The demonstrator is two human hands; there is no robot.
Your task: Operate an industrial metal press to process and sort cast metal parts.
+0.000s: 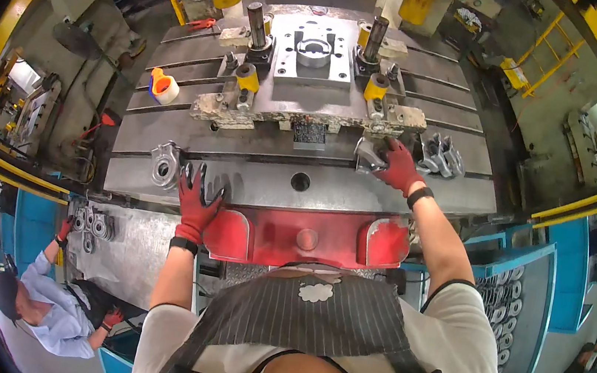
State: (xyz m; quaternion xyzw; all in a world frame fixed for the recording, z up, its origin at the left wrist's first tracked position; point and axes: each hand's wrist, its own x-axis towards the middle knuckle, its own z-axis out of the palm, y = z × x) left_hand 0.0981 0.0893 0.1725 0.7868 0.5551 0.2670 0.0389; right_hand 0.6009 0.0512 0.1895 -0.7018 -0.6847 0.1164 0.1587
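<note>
My left hand (198, 202), in a red glove with dark fingertips, is over the front of the press bed (254, 181) with its fingers spread. Just left of those fingertips lies a ring-shaped grey metal part (165, 165). My right hand (399, 167), gloved alike, has its fingers closed on another grey metal part (368, 153) at the bed's right. Beside that hand stands a cluster of several similar parts (442, 156). Further back, the die's lower half (310, 91) holds a round metal piece (313, 53) in its middle.
Guide posts (256, 26) and yellow-collared blocks (376, 86) flank the die. A white and orange container (164, 88) stands on the bed's left. A red front block (305, 251) lies before me. A co-worker (56, 306) is at lower left; a blue bin (521, 318) of rings stands right.
</note>
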